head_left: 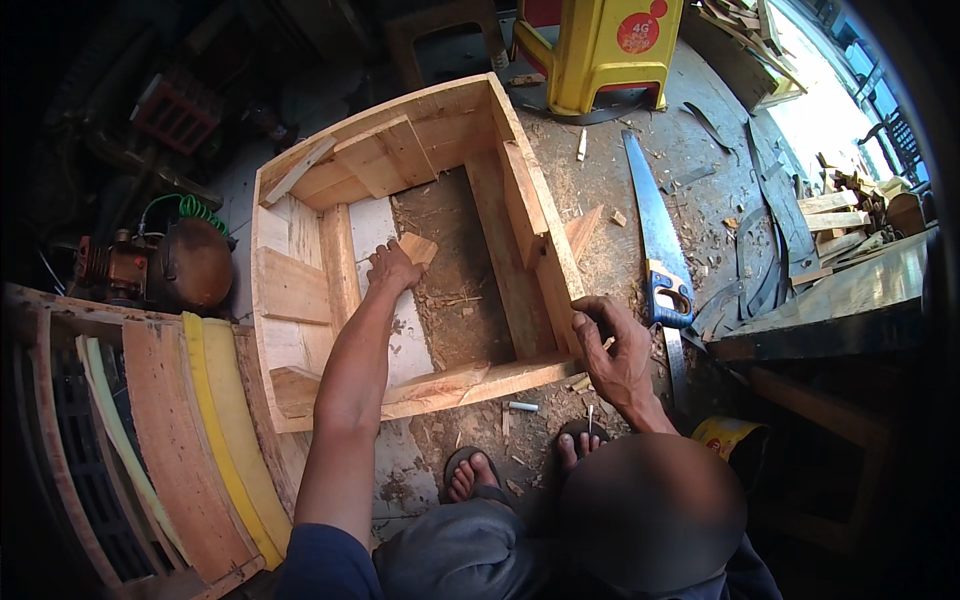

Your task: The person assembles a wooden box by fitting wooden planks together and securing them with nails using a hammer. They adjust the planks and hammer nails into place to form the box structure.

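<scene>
A large open wooden frame (545, 270) rests on the floor in front of me, with short wood pieces fixed along its inner walls. Reaching inside it, my left hand (393, 268) has its fingers closed on a small wood block (420, 248), low over the floor. My right hand (617, 350) is at the frame's near right corner, fingers bent and thumb against the edge. To the right of the frame lies a handsaw (655, 215) with a blue and black handle (670, 297).
A yellow plastic stool (610, 60) stands beyond the frame. Slatted wooden furniture (170, 430) is at the left, below an air compressor (170, 265). Wood offcuts (835, 225) and dark strips (765, 250) lie at the right. Shavings litter the floor around my sandalled feet (470, 475).
</scene>
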The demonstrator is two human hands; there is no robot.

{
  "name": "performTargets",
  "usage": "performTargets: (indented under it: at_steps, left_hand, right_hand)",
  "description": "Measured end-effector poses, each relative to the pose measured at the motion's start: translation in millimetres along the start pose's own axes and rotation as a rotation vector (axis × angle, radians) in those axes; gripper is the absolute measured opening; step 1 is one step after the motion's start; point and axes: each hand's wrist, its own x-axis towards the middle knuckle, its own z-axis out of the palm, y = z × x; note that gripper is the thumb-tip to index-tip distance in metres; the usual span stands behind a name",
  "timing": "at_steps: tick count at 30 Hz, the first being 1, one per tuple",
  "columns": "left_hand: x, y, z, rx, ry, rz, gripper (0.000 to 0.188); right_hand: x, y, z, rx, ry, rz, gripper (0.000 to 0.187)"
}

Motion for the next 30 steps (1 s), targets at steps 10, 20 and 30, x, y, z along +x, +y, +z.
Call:
performTargets:
  at_steps: [10,20,30]
  left_hand:
    - [-12,-26,-48,0.013,-0.095,0.587,0.087]
    - [-112,63,-179,0.182,-0.916,0.981,0.091]
    - [-187,59,-112,-0.987,0.176,0.543,0.055]
  right_hand:
    - [11,6,8,0.037,0.004,0.013,0.010]
    - [22,-42,11,-0.244,-0.262,-0.409,0.068]
    - [-9,-32,21,-0.353,0.054,-0.353,0.066]
